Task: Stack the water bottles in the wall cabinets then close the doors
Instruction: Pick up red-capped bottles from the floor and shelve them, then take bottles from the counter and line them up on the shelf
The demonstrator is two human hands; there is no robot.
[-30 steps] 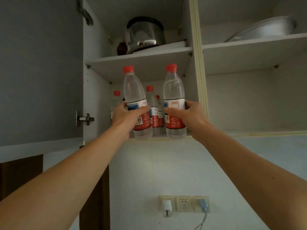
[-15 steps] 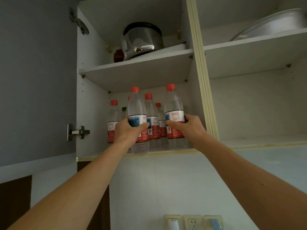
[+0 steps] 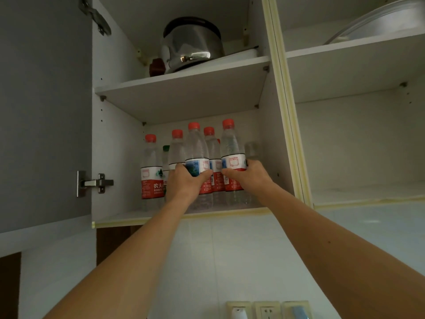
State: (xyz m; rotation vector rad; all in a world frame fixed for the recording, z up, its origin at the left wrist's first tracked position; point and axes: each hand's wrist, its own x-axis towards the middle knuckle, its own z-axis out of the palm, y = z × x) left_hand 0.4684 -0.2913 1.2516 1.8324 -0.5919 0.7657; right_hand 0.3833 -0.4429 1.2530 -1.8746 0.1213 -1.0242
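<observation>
Red caps: water bottles [image 3: 150, 171] crowd the lower shelf [image 3: 138, 215] of the open wall cabinet [image 3: 110, 125], upright.
Left hand [image 3: 184, 183]: you're gripping one bottle [image 3: 196, 153] at its label.
Right hand [image 3: 249, 176]: wrapped round another bottle [image 3: 231, 150], both on the shelf.
Upper shelf [image 3: 184, 77]: steel pot [image 3: 192, 43].
Right compartment: metal basin [image 3: 379, 21] up top.

The lower shelf [image 3: 128, 217] carries red-capped water bottles [image 3: 151, 171] standing upright. Above it, the upper shelf [image 3: 184, 75] carries a steel pot [image 3: 192, 43]. A dark jar [image 3: 156, 66] stands just left of the pot.
</observation>
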